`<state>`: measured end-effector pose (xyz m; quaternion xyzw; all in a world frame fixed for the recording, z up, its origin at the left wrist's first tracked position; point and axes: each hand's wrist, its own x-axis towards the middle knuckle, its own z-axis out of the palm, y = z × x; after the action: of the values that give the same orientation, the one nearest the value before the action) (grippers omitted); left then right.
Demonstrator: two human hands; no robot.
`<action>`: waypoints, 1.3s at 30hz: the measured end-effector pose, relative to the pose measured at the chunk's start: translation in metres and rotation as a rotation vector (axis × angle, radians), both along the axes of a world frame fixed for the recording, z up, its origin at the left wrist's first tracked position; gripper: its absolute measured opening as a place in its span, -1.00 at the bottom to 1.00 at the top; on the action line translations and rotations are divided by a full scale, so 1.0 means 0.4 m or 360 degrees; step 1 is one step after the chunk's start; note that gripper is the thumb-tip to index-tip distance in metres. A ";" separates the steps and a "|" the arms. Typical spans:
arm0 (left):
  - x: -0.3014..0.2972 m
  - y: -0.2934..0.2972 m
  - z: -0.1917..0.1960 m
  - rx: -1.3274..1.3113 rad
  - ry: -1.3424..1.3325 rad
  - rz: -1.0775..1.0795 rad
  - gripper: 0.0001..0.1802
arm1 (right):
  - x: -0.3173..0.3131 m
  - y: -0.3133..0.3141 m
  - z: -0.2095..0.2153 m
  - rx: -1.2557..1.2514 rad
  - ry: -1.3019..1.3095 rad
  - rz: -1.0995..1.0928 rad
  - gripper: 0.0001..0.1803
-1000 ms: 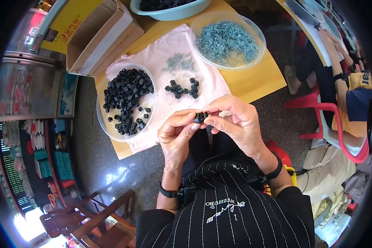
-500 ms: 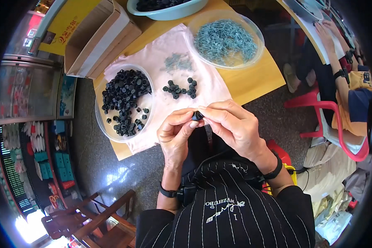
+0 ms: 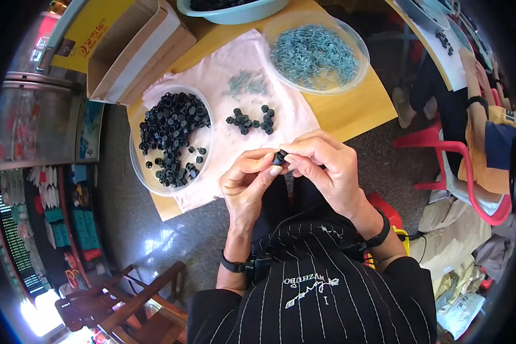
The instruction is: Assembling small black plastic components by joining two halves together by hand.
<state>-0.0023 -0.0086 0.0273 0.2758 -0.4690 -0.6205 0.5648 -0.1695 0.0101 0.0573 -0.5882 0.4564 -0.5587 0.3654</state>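
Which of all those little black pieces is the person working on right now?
Start at the pink cloth on the yellow table, then come down past its near edge. There the left hand and right hand meet, pinching one small black piece. It alone is off the table.

An open brown cardboard box (image 3: 133,54) beside a yellow sign (image 3: 92,34).

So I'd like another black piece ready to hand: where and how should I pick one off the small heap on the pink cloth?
Probably take a piece at the right edge of the small heap on the pink cloth. The pieces there lie loose and apart. Come from above with thumb and forefinger across its rounded sides. The right hand is nearer, but both hands now pinch one black piece.
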 end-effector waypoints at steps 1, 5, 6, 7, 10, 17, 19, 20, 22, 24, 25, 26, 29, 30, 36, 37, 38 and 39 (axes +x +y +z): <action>-0.003 -0.001 0.005 0.0023 0.0022 -0.0004 -0.78 | 0.003 -0.003 -0.001 -0.0034 -0.0014 -0.0013 -0.81; -0.005 -0.002 0.003 0.0087 0.0109 -0.0011 -0.78 | 0.013 -0.013 -0.012 -0.0243 0.0109 -0.0095 -0.80; -0.007 0.000 0.007 0.0086 0.0110 -0.0006 -0.78 | 0.012 -0.016 -0.010 -0.0243 0.0109 -0.0089 -0.80; -0.011 0.002 0.013 0.0133 0.0137 -0.0002 -0.79 | 0.009 -0.018 -0.007 -0.0344 0.0243 -0.0105 -0.77; -0.010 0.004 0.016 0.0212 0.0139 0.0036 -0.81 | 0.016 -0.017 0.003 -0.0388 0.0383 -0.0095 -0.69; -0.019 0.016 0.012 0.0330 0.0213 0.0051 -0.83 | 0.019 -0.014 -0.018 -0.0430 0.0562 -0.0134 -0.60; -0.023 0.018 0.012 0.0365 0.0228 0.0054 -0.83 | 0.019 -0.017 -0.022 -0.0452 0.0582 -0.0145 -0.60; -0.024 0.021 0.010 0.0404 0.0243 0.0059 -0.83 | 0.019 -0.017 -0.025 -0.0470 0.0603 -0.0154 -0.61; -0.024 0.017 0.000 0.0423 0.0249 0.0075 -0.82 | 0.023 -0.024 -0.031 -0.0484 0.0593 -0.0183 -0.62; -0.029 0.017 -0.003 0.0431 0.0263 0.0077 -0.82 | 0.025 -0.025 -0.032 -0.0507 0.0593 -0.0225 -0.63; -0.035 0.018 0.001 0.0424 0.0263 0.0075 -0.82 | 0.024 -0.023 -0.029 -0.0536 0.0578 -0.0249 -0.64; -0.041 0.016 0.007 0.0415 0.0264 0.0074 -0.82 | 0.021 -0.022 -0.023 -0.0567 0.0563 -0.0272 -0.65; -0.049 0.002 0.013 0.0488 0.0252 0.0097 -0.83 | 0.016 -0.034 -0.027 -0.0528 0.0565 -0.0258 -0.67; -0.049 -0.004 0.008 0.0472 0.0264 0.0094 -0.83 | 0.016 -0.039 -0.030 -0.0545 0.0575 -0.0260 -0.67; -0.040 -0.032 0.013 0.0443 -0.0103 0.0157 -0.68 | -0.019 -0.097 0.019 -0.0233 0.0488 -0.0040 -0.72; -0.038 -0.035 0.020 0.0296 -0.0075 0.0092 -0.63 | -0.029 -0.119 0.035 -0.0171 0.0476 -0.0058 -0.77; -0.035 -0.043 0.023 0.0297 -0.0110 0.0100 -0.66 | -0.039 -0.157 0.059 -0.0249 0.0515 -0.0125 -0.79; -0.026 -0.045 0.024 0.0310 -0.0153 0.0111 -0.68 | -0.048 -0.197 0.085 -0.0315 0.0546 -0.0188 -0.81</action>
<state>-0.0126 -0.0264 0.0368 0.3750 -0.4233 -0.6290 0.5334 -0.1888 -0.0686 0.0915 -0.6800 0.4885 -0.5129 0.1894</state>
